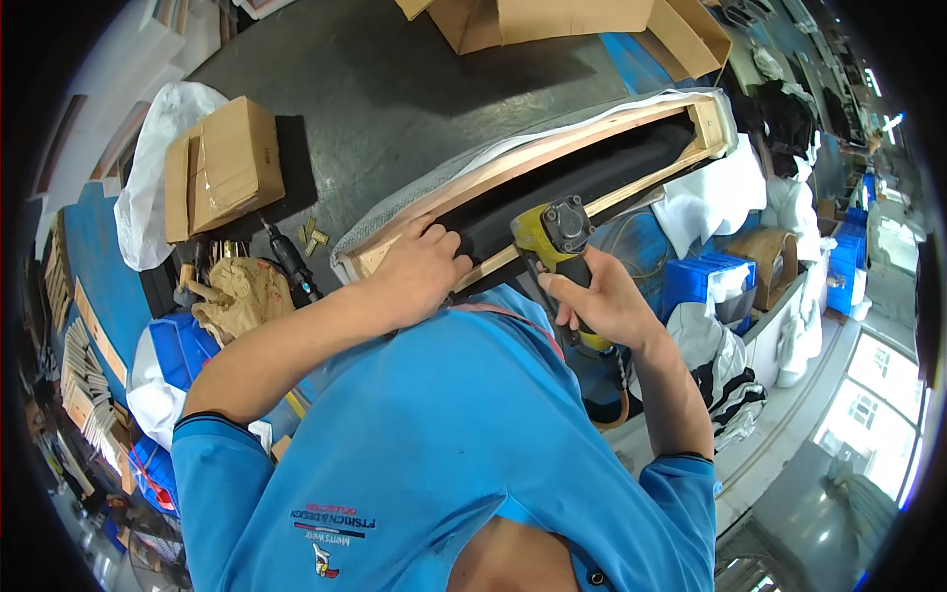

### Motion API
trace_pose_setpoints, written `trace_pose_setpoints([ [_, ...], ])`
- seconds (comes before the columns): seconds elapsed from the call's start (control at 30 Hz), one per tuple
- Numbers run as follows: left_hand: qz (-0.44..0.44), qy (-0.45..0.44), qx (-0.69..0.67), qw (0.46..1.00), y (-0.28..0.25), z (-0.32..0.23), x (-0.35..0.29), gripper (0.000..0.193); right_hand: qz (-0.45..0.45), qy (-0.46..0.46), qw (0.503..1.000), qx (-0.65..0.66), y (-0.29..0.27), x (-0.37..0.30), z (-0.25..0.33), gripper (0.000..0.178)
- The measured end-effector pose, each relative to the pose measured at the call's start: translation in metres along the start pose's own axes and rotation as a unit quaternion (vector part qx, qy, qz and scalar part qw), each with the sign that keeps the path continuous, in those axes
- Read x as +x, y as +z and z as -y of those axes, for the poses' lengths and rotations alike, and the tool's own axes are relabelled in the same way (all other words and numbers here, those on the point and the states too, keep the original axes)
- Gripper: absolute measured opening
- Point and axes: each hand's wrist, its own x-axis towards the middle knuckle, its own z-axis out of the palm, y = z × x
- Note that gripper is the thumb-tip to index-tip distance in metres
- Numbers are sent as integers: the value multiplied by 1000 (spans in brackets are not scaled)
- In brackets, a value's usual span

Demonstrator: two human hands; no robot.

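Note:
A long wooden frame wrapped outside in grey and white fabric lies slantwise on the dark table before me, its hollow lined in black. My left hand is closed over the frame's near left end, fingers curled on the rail; its fingertips are partly hidden. In my right hand is a yellow and black pneumatic staple gun, gripped by its handle. The gun's head is over the near rail, about midway along; whether its nose touches the wood cannot be made out.
A taped cardboard box stands at left on the table, near a black power screwdriver and small brass-coloured pieces. Open cardboard lies at the far edge. Blue bins stand at right; an orange hose hangs below the gun.

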Motion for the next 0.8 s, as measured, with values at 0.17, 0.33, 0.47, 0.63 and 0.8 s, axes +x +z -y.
trace_pose_setpoints([
  [0.17, -22, -16, -110, 994, -3, 4, -5, 15, -14, 40, 997, -61, 23, 2, 21, 47],
  [0.33, -32, -10, -123, 992, -1, 4, -11, 17, 7, 47, 997, -66, 23, -4, 26, 45],
  [0.47, -59, -16, -80, 995, 0, -1, -15, 21, 50, 21, 997, -47, 34, 2, 30, 40],
  [0.63, -61, -35, -36, 997, -3, -11, -29, 28, 11, -50, 990, -128, 48, 2, 26, 32],
  [0.8, -100, -42, -115, 987, 0, -11, -38, 30, 67, 18, 992, -109, 42, 2, 37, 40],
])
